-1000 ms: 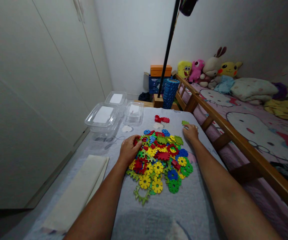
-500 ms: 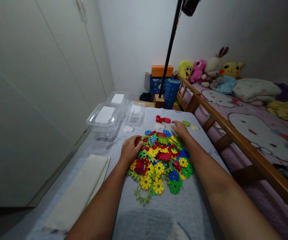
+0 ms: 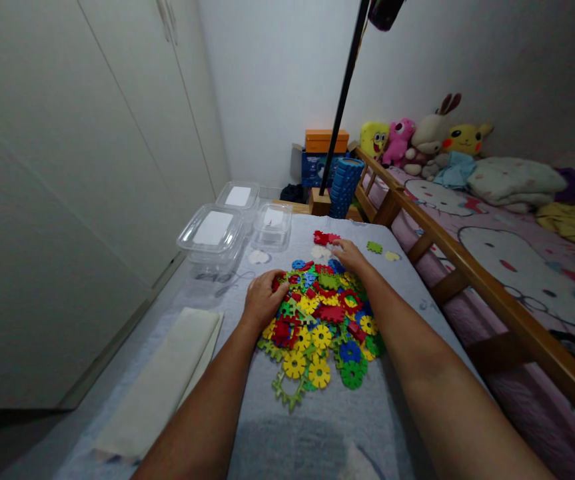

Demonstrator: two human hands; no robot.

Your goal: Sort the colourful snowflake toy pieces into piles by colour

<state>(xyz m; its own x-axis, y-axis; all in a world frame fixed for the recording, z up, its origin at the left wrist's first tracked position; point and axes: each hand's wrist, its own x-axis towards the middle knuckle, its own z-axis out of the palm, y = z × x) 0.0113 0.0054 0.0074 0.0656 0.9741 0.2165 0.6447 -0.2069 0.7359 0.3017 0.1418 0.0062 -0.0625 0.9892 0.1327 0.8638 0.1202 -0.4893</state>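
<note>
A heap of plastic gear-shaped building pieces (image 3: 320, 335) in red, yellow, green and blue lies on the cloth-covered table. My left hand (image 3: 263, 298) rests at the heap's left edge, thumb and fingers apart around some red pieces, gripping none that I can see. Beyond the heap, my right hand (image 3: 350, 255) reaches to the red pieces (image 3: 323, 237) lying apart at the far end. Its fingers are stretched out, with the fingertips at or over the right one of these pieces. A single green piece (image 3: 374, 247) lies to the right of that hand.
Clear lidded boxes (image 3: 211, 229) with white labels stand at the far left. A folded cream cloth (image 3: 160, 387) lies left of my left forearm. A black pole on a wooden block (image 3: 320, 201) rises behind the table. The wooden bed rail (image 3: 447, 267) runs along the right side.
My right hand has moved left, from beside the red pieces to the right one of them. My left hand stays at the heap's edge. The view has shifted slightly.
</note>
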